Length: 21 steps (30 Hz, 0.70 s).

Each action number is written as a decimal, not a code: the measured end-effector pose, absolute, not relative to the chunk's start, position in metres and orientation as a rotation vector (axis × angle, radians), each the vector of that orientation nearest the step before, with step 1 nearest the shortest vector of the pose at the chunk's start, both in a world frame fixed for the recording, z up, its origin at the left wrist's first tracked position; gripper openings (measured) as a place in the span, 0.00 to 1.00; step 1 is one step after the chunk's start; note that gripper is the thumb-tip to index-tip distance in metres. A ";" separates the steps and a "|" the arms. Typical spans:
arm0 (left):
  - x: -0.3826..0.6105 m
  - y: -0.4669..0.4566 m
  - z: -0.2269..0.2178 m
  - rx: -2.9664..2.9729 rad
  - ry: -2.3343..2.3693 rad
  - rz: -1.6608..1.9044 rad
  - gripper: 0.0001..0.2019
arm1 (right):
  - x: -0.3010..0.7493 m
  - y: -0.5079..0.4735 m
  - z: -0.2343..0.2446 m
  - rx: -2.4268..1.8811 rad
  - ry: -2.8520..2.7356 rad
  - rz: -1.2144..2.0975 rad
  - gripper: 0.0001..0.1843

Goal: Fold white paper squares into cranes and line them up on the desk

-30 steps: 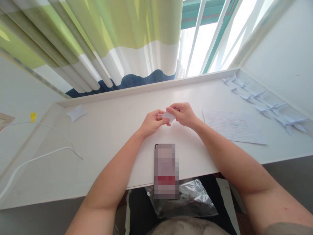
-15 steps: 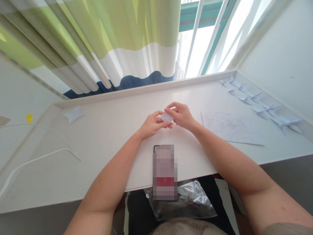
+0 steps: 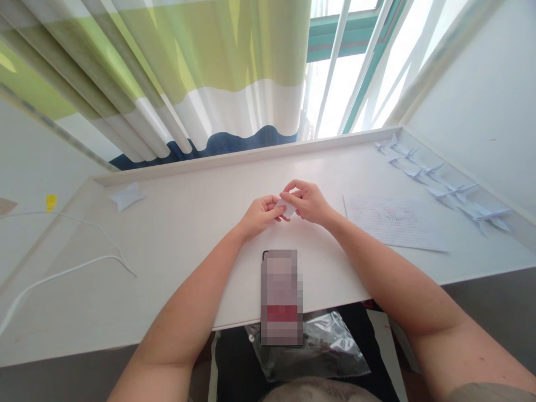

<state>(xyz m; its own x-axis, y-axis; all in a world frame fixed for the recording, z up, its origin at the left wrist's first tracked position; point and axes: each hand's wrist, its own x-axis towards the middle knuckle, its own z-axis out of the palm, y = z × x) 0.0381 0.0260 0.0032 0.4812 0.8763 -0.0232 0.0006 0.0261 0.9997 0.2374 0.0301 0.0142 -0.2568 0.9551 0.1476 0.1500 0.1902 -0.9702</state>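
Between my two hands is a small folded piece of white paper point(image 3: 288, 210), held above the middle of the desk. My left hand point(image 3: 263, 214) pinches its left side with the thumb on top. On the upper right side, my right hand point(image 3: 305, 201) grips it with thumb and bent forefinger. The fingers cover much of the paper, so its full shape is hidden. Below my hands a phone point(image 3: 281, 296) with a blurred-out screen lies at the desk's front edge, partly overhanging.
Several folded paper cranes point(image 3: 454, 192) line the right side of the desk point(image 3: 192, 223). Near them lies a stack of written sheets point(image 3: 396, 220). A folded paper point(image 3: 128, 196) sits at the back left, and a white cable point(image 3: 71, 267) crosses the left side. A clear plastic bag point(image 3: 330, 349) rests on my lap.
My fingers have shifted on the paper, and less of it shows now. My right hand has moved slightly down. The whole view has tilted a little.
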 end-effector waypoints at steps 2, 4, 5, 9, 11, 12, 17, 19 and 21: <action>0.037 0.028 0.002 1.385 0.872 0.861 0.21 | 0.238 0.031 0.014 -1.090 -1.566 1.169 0.24; 0.037 0.029 0.001 1.353 0.917 0.920 0.21 | 0.238 0.032 0.012 -1.108 -1.545 1.163 0.26; 0.037 0.030 0.001 1.330 0.932 0.944 0.22 | 0.238 0.032 0.011 -1.116 -1.553 1.164 0.27; 0.037 0.032 0.001 1.290 0.932 0.958 0.23 | 0.237 0.033 0.005 -1.141 -1.673 1.149 0.32; 0.038 0.032 0.001 1.298 0.940 0.962 0.25 | 0.237 0.033 0.003 -1.151 -1.725 1.107 0.33; 0.038 0.032 0.000 1.304 0.948 0.968 0.26 | 0.238 0.033 0.003 -1.151 -1.741 1.089 0.34; 0.040 0.033 -0.004 1.370 0.957 1.040 0.29 | 0.238 0.032 0.005 -1.095 -1.681 1.119 0.33; 0.041 0.034 -0.005 1.396 0.963 1.082 0.29 | 0.238 0.032 0.007 -1.062 -1.622 1.173 0.32; 0.042 0.035 -0.006 1.403 0.984 1.125 0.29 | 0.236 0.032 0.008 -1.055 -1.605 1.227 0.31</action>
